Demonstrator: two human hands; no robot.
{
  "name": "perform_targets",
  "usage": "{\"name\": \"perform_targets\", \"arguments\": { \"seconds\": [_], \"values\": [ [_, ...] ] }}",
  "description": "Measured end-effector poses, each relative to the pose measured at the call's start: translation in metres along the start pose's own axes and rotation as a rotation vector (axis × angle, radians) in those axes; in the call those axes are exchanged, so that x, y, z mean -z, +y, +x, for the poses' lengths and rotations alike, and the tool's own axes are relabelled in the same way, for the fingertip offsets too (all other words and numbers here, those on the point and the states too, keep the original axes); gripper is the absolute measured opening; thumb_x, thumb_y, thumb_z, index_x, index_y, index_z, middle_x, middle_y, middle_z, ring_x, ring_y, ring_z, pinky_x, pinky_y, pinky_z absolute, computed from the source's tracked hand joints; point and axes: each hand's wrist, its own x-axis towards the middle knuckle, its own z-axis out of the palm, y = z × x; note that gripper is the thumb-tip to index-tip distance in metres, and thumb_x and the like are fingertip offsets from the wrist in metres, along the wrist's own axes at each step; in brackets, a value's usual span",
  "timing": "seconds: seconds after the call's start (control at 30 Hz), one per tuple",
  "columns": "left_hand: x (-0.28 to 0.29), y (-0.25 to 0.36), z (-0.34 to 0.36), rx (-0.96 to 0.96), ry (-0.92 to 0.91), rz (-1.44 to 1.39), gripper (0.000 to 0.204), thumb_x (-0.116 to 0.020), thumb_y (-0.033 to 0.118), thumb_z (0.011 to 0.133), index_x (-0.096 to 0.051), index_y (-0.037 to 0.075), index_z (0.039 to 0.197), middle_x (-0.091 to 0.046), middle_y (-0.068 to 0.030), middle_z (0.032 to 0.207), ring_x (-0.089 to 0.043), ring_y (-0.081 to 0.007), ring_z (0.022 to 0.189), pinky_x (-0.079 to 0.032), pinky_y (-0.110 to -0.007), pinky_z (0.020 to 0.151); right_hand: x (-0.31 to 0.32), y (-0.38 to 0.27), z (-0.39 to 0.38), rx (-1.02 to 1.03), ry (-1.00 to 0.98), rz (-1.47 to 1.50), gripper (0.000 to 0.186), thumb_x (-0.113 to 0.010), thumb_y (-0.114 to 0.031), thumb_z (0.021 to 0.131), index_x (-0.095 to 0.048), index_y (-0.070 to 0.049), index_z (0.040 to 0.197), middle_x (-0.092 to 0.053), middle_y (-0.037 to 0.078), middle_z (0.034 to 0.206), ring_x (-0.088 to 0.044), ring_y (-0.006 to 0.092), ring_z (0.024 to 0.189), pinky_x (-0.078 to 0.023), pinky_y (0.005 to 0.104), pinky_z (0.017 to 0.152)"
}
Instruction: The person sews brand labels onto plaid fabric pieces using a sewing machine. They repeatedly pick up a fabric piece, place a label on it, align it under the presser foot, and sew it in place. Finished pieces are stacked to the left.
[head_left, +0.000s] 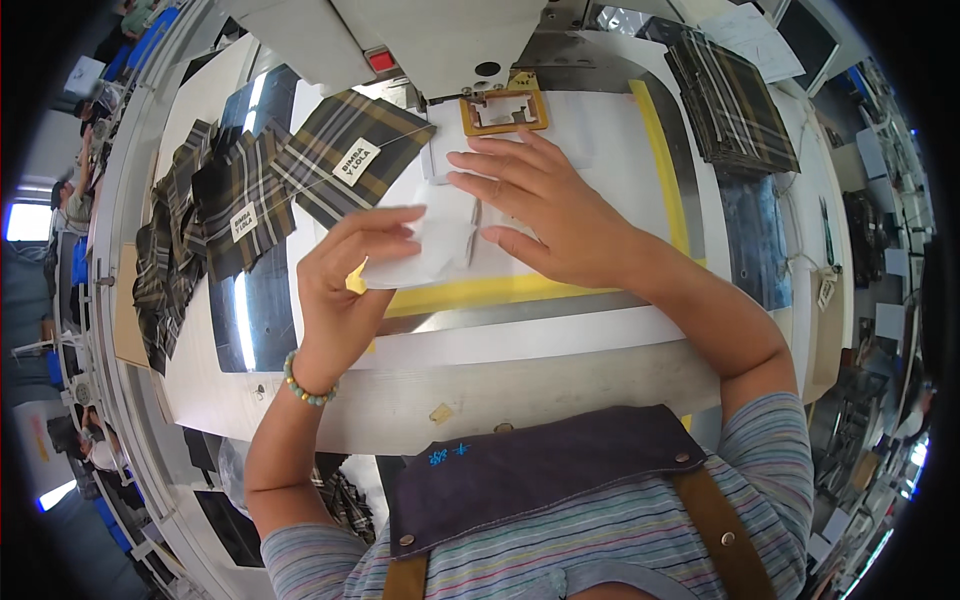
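My left hand point(350, 260) grips a small stack of thin white sheets point(430, 240), with its thumb beneath them and its fingers curled over the top. My right hand point(540, 205) hovers just to the right of those sheets with its fingers apart, holding nothing, fingertips toward the machine. Beyond my hands, an orange frame point(505, 128) lies under the head of a white sewing machine point(400, 35). A white board with yellow tape edges point(655, 140) lies under my hands.
Plaid fabric pieces with white labels point(310, 150) overlap at the left, with crumpled plaid point(160, 280) beside them. A plaid stack point(740, 110) and papers point(750, 40) lie at the back right; scissors point(827, 230) at the far right edge. Other people point(75, 200) are in the left background.
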Motion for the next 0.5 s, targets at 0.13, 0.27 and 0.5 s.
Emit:
{"name": "perform_targets", "arguments": {
  "seconds": [0.13,0.27,0.5],
  "values": [
    [-0.004,-0.011,0.033,-0.355,0.014,0.253,0.039,-0.072,-0.012,0.071,-0.078,0.004,0.105,-0.077,-0.0136,0.124,-0.074,-0.0286,0.104,-0.06,-0.035,0.09,0.012,0.001,0.0,-0.037,0.207,0.33,0.047,-0.067,-0.018,0.102,-0.064,-0.008,0.147,-0.064,0.013,0.149,-0.053,0.0336,0.142,-0.032,0.0529,0.125],
    [-0.016,-0.021,0.04,-0.544,0.055,0.396,0.039,-0.076,-0.009,0.067,-0.08,0.006,0.104,-0.076,-0.0161,0.121,-0.073,-0.0308,0.103,-0.058,-0.035,0.077,0.016,0.001,0.001,0.014,0.247,0.333,0.048,-0.073,-0.011,0.095,-0.067,-0.01,0.143,-0.069,0.011,0.136,-0.057,0.0324,0.133,-0.038,0.0498,0.122],
    [-0.017,-0.024,0.033,-0.585,0.084,0.461,0.047,-0.067,-0.015,0.062,-0.081,0.005,0.103,-0.077,-0.0126,0.114,-0.073,-0.0321,0.1,-0.057,-0.036,0.073,0.019,0.001,0.001,0.08,0.282,0.307,0.025,-0.082,-0.002,0.084,-0.079,-0.013,0.106,-0.07,0.0,0.099,-0.068,0.0221,0.111,-0.047,0.0512,0.117]
  ]
}}
